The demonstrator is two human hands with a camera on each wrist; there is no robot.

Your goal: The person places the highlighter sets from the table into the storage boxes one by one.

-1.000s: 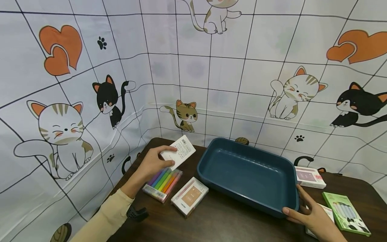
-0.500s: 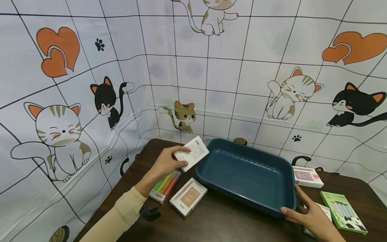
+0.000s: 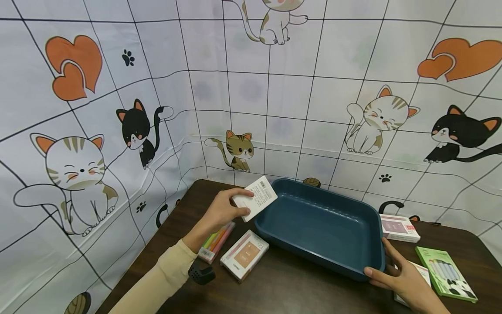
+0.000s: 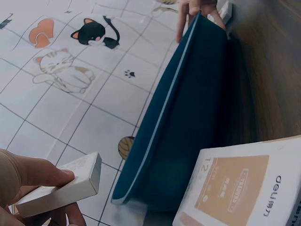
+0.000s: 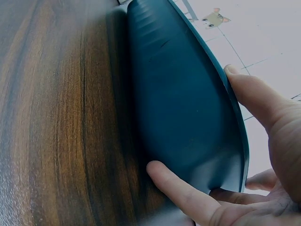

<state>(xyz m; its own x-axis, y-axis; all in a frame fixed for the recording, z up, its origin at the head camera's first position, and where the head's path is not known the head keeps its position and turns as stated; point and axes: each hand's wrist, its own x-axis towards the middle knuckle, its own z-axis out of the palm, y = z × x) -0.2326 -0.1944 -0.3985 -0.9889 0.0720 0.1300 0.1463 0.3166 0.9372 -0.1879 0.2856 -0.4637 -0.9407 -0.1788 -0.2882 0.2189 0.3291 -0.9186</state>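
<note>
My left hand (image 3: 224,210) pinches a small white box (image 3: 258,198) between thumb and fingers, its side with printed text and a barcode facing up. The box hangs tilted at the left end of a deep blue plastic tray (image 3: 317,229) and overlaps its rim in the head view. In the left wrist view the thumb lies on the flat face of the white box (image 4: 70,186). At the tray's near right corner, my right hand (image 3: 405,281) holds on, thumb at the rim and fingers against the outer wall (image 5: 183,103). The tray's inside shows bare.
A clear pack of coloured markers (image 3: 215,243) lies partly behind the left forearm. Beside it is a white box with a tan label (image 3: 245,256). Right of the tray are a purple-labelled box (image 3: 400,228), a green box (image 3: 447,274) and a white box (image 3: 422,272) partly hidden by the right hand.
My left hand has moved right with the small white box, from above the marker pack to the tray's left rim. The right hand has stayed at the tray's corner.
</note>
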